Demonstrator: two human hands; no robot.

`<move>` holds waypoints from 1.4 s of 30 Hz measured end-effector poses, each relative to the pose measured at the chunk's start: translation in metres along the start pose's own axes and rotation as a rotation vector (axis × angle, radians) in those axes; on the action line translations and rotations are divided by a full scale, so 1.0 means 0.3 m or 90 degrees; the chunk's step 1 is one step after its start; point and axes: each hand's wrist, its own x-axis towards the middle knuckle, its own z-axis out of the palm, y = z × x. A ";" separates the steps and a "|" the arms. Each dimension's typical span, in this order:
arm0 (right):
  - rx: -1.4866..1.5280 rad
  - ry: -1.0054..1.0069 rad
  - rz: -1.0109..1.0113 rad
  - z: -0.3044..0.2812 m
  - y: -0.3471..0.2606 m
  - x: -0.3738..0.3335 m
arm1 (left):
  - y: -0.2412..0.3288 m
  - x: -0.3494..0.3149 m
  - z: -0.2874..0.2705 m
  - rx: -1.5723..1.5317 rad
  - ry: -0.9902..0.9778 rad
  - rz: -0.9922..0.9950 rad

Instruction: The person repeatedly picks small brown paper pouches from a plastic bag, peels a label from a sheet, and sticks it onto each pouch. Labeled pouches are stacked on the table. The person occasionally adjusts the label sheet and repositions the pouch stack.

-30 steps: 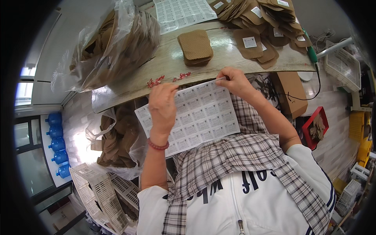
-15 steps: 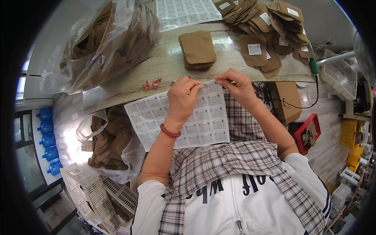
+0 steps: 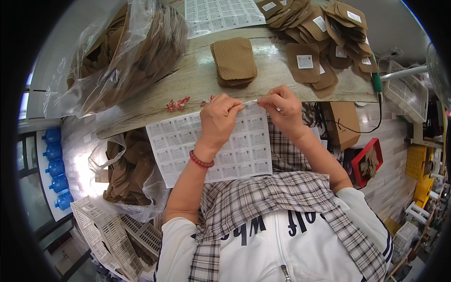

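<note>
A white sheet of printed label stickers (image 3: 174, 151) hangs over the table's near edge and across my lap. My left hand (image 3: 219, 117) is closed on its upper edge, thumb and index finger pinched together. To the right, my right hand (image 3: 283, 110) pinches at the sheet's upper right corner; whether a single label is between its fingertips is too small to see. Just beyond my hands, a neat stack of brown perforated pads (image 3: 234, 62) with rounded corners lies on the table. Farther right, a brown pad bearing a white label (image 3: 303, 63) rests by other labelled pads.
A clear plastic bag (image 3: 136, 61) of brown pads fills the table's left side. Another label sheet (image 3: 223, 16) lies at the back, near a heap of labelled pads (image 3: 347, 28). Red-and-white scraps (image 3: 177, 104) lie at the front edge. Below left are a second bag (image 3: 134, 174) and white crates (image 3: 101, 235).
The whole view has shifted slightly. Both hands keep their pinched pose at the sheet's upper edge, with only a small movement of the right fingers.
</note>
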 end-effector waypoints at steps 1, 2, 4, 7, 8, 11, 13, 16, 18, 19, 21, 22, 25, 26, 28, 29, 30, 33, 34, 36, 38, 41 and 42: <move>-0.005 0.008 -0.016 0.004 0.005 -0.006 | 0.002 0.002 -0.001 -0.006 -0.004 -0.020; -0.013 0.027 -0.048 0.008 0.009 -0.011 | 0.001 0.008 -0.004 -0.024 -0.026 -0.052; -0.026 0.064 -0.113 0.015 0.009 -0.017 | -0.015 0.026 -0.020 -0.063 -0.067 -0.117; -0.032 0.035 -0.185 -0.011 -0.022 -0.032 | -0.060 0.073 -0.052 -0.224 -0.185 -0.268; -0.014 0.023 -0.192 -0.021 -0.037 -0.036 | -0.067 0.079 -0.060 -0.244 -0.203 -0.287; 0.058 -0.021 -0.200 -0.057 -0.081 -0.038 | -0.075 0.067 -0.064 -0.256 -0.229 -0.288; 0.230 0.002 -0.018 -0.071 -0.111 -0.026 | -0.051 0.069 -0.063 -0.210 -0.194 -0.237; 0.524 0.074 0.234 -0.067 -0.096 0.061 | -0.005 0.062 -0.061 -0.018 -0.117 -0.168; 0.557 0.065 0.326 -0.063 -0.019 0.189 | 0.007 0.056 -0.049 0.124 -0.046 -0.052; 0.551 0.039 0.334 -0.039 0.022 0.240 | 0.012 0.067 -0.042 0.148 -0.020 0.015; 0.534 -0.012 0.348 0.019 0.100 0.319 | 0.016 0.092 -0.023 0.197 0.034 0.147; 0.522 -0.038 0.354 0.044 0.127 0.356 | 0.010 0.106 -0.015 0.203 0.024 0.146; 0.480 -0.094 0.373 0.114 0.184 0.426 | -0.022 0.134 0.005 0.216 -0.004 0.144; 0.464 -0.109 0.379 0.129 0.197 0.438 | -0.032 0.139 0.009 0.218 -0.012 0.145; 0.386 -0.150 0.406 0.148 0.203 0.449 | -0.047 0.143 0.015 0.219 -0.018 0.145; 0.360 -0.161 0.416 0.157 0.206 0.450 | -0.049 0.144 0.017 0.217 -0.015 0.145; 0.335 -0.170 0.427 0.164 0.206 0.450 | -0.049 0.143 0.016 0.217 -0.015 0.146; 0.342 -0.172 0.435 0.167 0.209 0.451 | -0.052 0.143 0.015 0.224 -0.015 0.145; 0.345 -0.173 0.441 0.168 0.206 0.452 | -0.054 0.143 0.017 0.224 -0.013 0.144; 0.324 -0.166 0.433 0.172 0.201 0.451 | -0.058 0.142 0.020 0.223 -0.011 0.144; 0.298 -0.163 0.417 0.180 0.212 0.444 | -0.056 0.144 0.020 0.216 -0.006 0.151; 0.295 -0.157 0.398 0.191 0.220 0.439 | -0.058 0.142 0.021 0.224 -0.007 0.149; 0.291 -0.154 0.394 0.193 0.222 0.438 | -0.060 0.142 0.023 0.229 -0.009 0.146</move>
